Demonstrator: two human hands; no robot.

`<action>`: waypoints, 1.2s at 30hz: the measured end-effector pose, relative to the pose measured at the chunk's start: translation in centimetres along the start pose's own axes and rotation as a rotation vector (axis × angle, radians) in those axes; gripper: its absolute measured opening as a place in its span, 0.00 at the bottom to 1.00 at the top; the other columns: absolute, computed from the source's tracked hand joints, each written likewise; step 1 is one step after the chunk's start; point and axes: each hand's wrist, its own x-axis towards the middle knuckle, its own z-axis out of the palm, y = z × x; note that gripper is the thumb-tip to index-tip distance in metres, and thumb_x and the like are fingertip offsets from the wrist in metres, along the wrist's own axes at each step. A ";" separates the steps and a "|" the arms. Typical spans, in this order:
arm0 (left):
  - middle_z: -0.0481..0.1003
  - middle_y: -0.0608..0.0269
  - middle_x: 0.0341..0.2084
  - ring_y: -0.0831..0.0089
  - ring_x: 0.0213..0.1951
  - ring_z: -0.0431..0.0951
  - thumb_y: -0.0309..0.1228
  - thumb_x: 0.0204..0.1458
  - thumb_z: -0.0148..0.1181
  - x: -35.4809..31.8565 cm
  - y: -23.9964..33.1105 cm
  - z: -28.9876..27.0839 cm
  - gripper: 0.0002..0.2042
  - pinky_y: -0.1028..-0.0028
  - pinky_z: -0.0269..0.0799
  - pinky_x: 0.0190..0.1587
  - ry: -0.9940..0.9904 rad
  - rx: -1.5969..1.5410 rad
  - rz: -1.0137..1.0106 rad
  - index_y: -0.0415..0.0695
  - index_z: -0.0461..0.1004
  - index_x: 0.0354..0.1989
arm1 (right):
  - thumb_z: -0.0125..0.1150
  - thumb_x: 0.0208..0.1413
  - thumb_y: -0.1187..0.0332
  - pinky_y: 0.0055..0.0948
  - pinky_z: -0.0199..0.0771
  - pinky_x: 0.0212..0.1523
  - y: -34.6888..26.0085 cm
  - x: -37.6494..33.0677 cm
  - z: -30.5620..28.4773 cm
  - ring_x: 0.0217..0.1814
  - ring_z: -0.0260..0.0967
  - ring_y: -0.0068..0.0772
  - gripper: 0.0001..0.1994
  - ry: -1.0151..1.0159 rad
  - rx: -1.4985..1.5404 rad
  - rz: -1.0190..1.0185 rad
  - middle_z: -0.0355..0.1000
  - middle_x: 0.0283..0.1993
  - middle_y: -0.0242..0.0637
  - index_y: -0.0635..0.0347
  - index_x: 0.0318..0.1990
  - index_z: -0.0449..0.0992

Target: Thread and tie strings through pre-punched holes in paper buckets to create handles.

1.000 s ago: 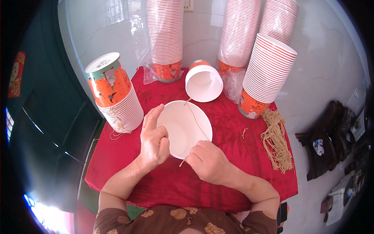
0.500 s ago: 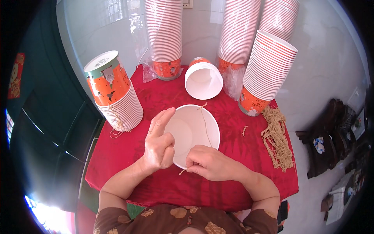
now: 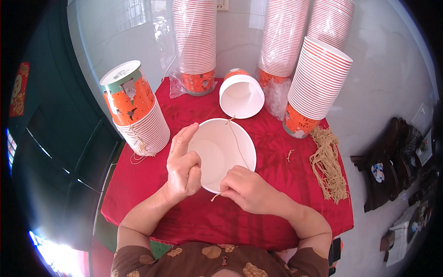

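A white-lined paper bucket [image 3: 210,152] faces me with its mouth up, in the middle of the red table. Thin tan string [image 3: 238,141] runs across its mouth from a knotted end at the far rim down to my right hand [image 3: 249,189]. That hand is closed at the near rim, pinching the string, and a short end sticks out below its fingers. My left hand [image 3: 183,166] is against the bucket's left side, with some fingers stretched up along it and the others bent at the rim. Its thumb's grip is partly hidden.
An orange-printed bucket tops an upside-down stack [image 3: 146,133] at the left. Another bucket [image 3: 241,98] lies on its side behind. Tall bucket stacks [image 3: 196,41], some wrapped in plastic, stand at the back. A bundle of tan strings [image 3: 328,166] lies right, beside an upright stack [image 3: 318,81].
The bucket has shifted slightly left and away from me, along with its string. My left hand moved a little left with it; my right hand still pinches at the near rim.
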 end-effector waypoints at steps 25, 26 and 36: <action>0.63 0.29 0.58 0.41 0.59 0.64 0.22 0.37 0.46 -0.4 0.5 0.6 0.05 0.51 0.60 0.60 -0.014 -0.018 0.055 0.35 0.64 0.15 | 0.62 0.50 0.75 0.39 0.68 0.40 -0.4 -0.1 -0.6 0.39 0.66 0.44 0.07 -0.175 0.163 0.101 0.68 0.31 0.40 0.61 0.31 0.68; 0.62 0.27 0.58 0.37 0.58 0.64 0.21 0.36 0.47 -0.3 0.5 0.5 0.03 0.49 0.60 0.60 -0.023 -0.004 0.068 0.34 0.65 0.16 | 0.62 0.50 0.75 0.39 0.68 0.40 -0.3 -0.1 -0.5 0.39 0.66 0.44 0.07 -0.175 0.164 0.100 0.68 0.31 0.40 0.61 0.31 0.68; 0.63 0.26 0.57 0.36 0.57 0.64 0.21 0.37 0.47 -0.2 0.4 0.2 0.04 0.49 0.61 0.59 0.022 0.078 -0.038 0.33 0.67 0.15 | 0.66 0.41 0.80 0.36 0.66 0.33 -0.9 0.1 0.7 0.32 0.64 0.43 0.11 0.141 -0.274 -0.106 0.65 0.28 0.38 0.61 0.28 0.68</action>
